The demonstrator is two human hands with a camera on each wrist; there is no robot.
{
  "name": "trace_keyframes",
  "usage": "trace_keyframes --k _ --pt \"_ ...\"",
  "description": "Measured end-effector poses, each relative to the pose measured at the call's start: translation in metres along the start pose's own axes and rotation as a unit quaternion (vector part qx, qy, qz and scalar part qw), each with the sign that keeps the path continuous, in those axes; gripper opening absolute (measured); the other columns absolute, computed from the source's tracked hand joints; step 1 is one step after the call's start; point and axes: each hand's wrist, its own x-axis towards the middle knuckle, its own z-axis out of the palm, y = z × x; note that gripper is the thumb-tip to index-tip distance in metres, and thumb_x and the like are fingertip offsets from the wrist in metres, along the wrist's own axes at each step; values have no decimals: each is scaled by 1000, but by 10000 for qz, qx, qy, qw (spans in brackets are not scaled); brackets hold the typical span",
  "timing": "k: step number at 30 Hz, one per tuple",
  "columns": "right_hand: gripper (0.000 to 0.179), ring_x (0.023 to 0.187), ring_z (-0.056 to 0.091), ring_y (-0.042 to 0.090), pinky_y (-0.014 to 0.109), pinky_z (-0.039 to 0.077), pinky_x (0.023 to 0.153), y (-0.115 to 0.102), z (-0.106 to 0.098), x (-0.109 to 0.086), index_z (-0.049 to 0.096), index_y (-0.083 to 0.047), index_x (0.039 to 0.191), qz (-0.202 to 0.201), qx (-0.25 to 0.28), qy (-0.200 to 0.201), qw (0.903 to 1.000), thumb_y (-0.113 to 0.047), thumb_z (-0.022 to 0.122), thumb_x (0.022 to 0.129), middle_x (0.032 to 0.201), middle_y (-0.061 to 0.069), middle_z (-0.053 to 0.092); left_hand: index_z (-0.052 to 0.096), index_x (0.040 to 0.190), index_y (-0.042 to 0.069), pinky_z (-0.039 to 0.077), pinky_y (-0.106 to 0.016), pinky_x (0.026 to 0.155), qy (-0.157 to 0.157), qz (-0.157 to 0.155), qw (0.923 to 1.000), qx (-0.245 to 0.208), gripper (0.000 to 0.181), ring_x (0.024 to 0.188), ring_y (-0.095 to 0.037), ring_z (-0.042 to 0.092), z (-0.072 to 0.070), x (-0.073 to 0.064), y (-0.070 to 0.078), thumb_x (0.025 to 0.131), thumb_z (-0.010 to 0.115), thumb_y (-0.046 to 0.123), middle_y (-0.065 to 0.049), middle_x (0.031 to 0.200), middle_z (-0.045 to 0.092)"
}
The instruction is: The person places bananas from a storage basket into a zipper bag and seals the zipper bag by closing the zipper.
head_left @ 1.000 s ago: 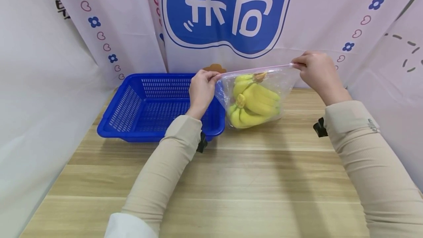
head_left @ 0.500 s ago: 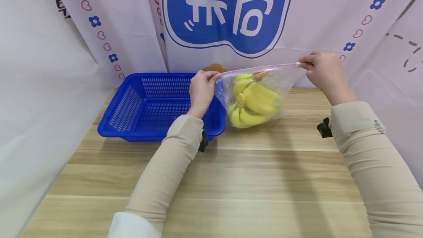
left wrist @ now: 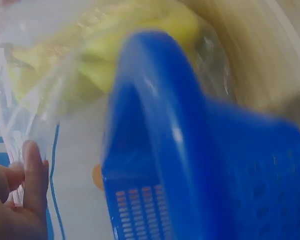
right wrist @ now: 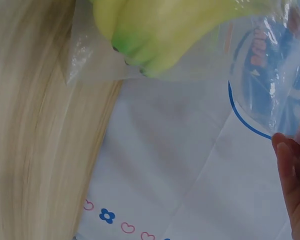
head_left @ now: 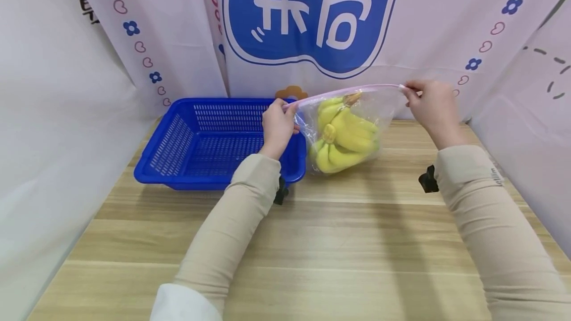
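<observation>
A clear zip bag with a pink strip along its top hangs between my two hands. Inside it are yellow bananas in bunches, seen through the plastic in all three current views. My left hand pinches the strip's left end, beside the basket's right side. At the other end, my right hand pinches the top corner between thumb and fingers. The bag's lower edge is close to the wooden table; whether it touches cannot be told. In the right wrist view, green banana tips press near the bag's bottom edge.
A blue plastic basket with slotted sides stands left of the bag, partly behind my left hand. Its rim looms close in the left wrist view. The wooden table ends at a printed cloth backdrop.
My left hand has shifted slightly right along the strip and its fingers have changed their hold. My right hand moved outward, then slightly back and lower. The strip now bows upward.
</observation>
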Motion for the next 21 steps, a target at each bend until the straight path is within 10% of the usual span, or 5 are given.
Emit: trace_keyframes --k 5,10,21 --pt "41 95 65 38 20 42 61 6 9 -4 61 1 124 249 454 -501 9974 -30 48 99 116 27 65 49 122 -6 58 -22 69 -196 -760 9871 -1398 31 79 -24 71 4 -1 6 101 46 17 -24 115 63" --pt "46 118 55 42 50 48 94 12 23 -8 52 3 132 531 987 -861 9900 -31 40 102 134 29 52 39 133 -4 55 -29 88 -360 -1088 9689 -2193 40 105 -32 66 12 -7 11 100 47 18 -25 126 56" --pt "43 118 49 42 52 46 100 15 54 -18 30 5 133 778 1996 -1107 9705 -26 23 105 132 32 44 -5 150 -3 30 -34 116 -1271 -1046 9726 -1642 91 139 -26 37 32 -24 6 93 58 32 -23 150 36"
